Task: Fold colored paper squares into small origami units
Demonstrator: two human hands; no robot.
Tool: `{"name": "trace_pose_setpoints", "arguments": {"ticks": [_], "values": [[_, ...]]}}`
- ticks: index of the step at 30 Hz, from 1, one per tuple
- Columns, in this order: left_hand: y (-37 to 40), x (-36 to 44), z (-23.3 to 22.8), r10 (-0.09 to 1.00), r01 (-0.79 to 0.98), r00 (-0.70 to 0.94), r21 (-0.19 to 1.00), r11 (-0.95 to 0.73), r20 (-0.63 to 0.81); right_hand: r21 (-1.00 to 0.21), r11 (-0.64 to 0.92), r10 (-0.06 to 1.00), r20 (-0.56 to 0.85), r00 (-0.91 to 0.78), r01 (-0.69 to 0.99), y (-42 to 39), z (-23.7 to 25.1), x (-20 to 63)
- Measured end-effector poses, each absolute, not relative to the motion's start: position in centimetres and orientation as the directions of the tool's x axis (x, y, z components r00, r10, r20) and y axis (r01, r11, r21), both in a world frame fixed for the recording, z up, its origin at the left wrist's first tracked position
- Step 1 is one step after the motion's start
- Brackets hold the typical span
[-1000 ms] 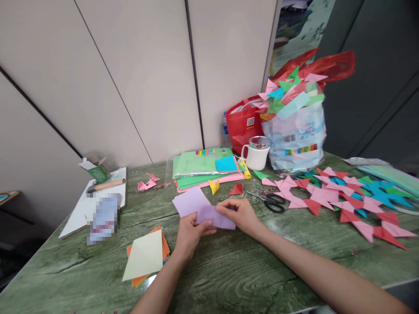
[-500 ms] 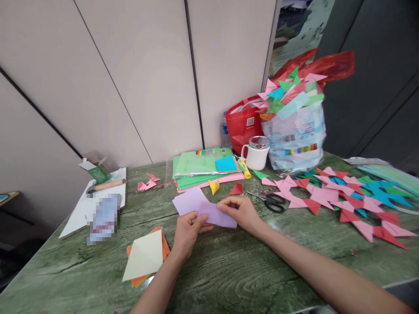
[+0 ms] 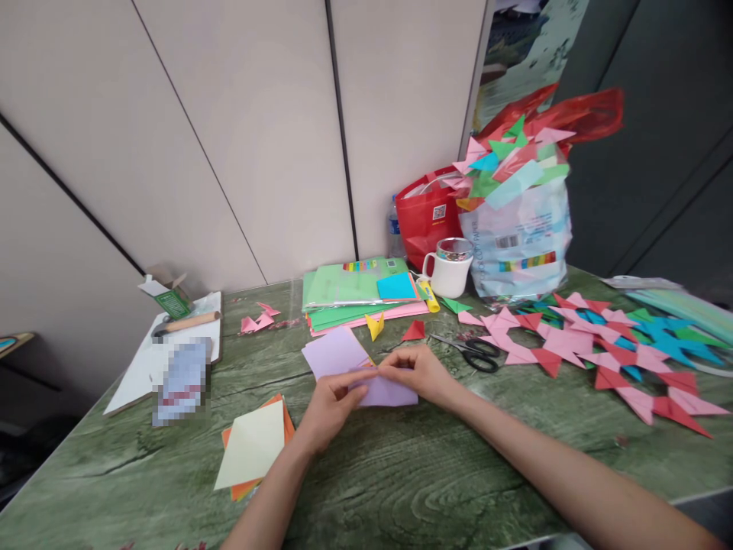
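Note:
A folded sheet of purple paper (image 3: 395, 392) is between my two hands, over the green wood-grain table (image 3: 435, 473). My left hand (image 3: 335, 401) pinches it at the left, thumb below and index finger stretched along the upper edge. At that same edge my right hand (image 3: 415, 373) pinches the paper between thumb and fingertips, close to the left fingertips. Behind my left hand lies a stack of purple square sheets (image 3: 334, 351), partly covered by it. A pile of cream and orange square sheets (image 3: 252, 447) sits left of my left forearm.
Black scissors (image 3: 479, 355) lie beyond my right hand, near yellow (image 3: 375, 327) and red folded pieces (image 3: 413, 331). Packs of coloured paper (image 3: 349, 286), a white mug (image 3: 450, 271) and a stuffed bag (image 3: 518, 237) stand behind. Joined pink and red paper shapes (image 3: 561, 340) spread at the right.
My left index finger has stretched along the paper's upper edge, and my fingertips have come together there. The folded purple sheet has shifted slightly toward me.

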State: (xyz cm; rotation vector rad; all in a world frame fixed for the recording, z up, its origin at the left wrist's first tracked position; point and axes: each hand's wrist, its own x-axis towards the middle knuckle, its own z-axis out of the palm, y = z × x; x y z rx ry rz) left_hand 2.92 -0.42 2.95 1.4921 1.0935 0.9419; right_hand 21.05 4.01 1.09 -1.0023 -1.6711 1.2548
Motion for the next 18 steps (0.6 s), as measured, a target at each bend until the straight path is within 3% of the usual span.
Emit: {"name": "trace_pose_setpoints", "arguments": {"ticks": [8, 13, 18], "values": [[-0.24, 3.01, 2.45, 0.976, 0.177, 0.216, 0.983, -0.056, 0.017, -0.961, 0.257, 0.914, 0.208, -0.348, 0.103, 4.03, 1.25, 21.13], [0.02, 2.64, 2.37, 0.989, 0.159, 0.113, 0.981, -0.108, 0.091, -0.994, 0.105, 0.918, 0.094, -0.385, 0.006, 4.02, 0.99, 21.21], [0.04, 2.65, 2.3, 0.988, 0.085, 0.126, 0.991, -0.106, 0.094, -0.997, 0.073, 0.898, 0.073, -0.434, -0.015, 3.69, 1.38, 21.15]]}}
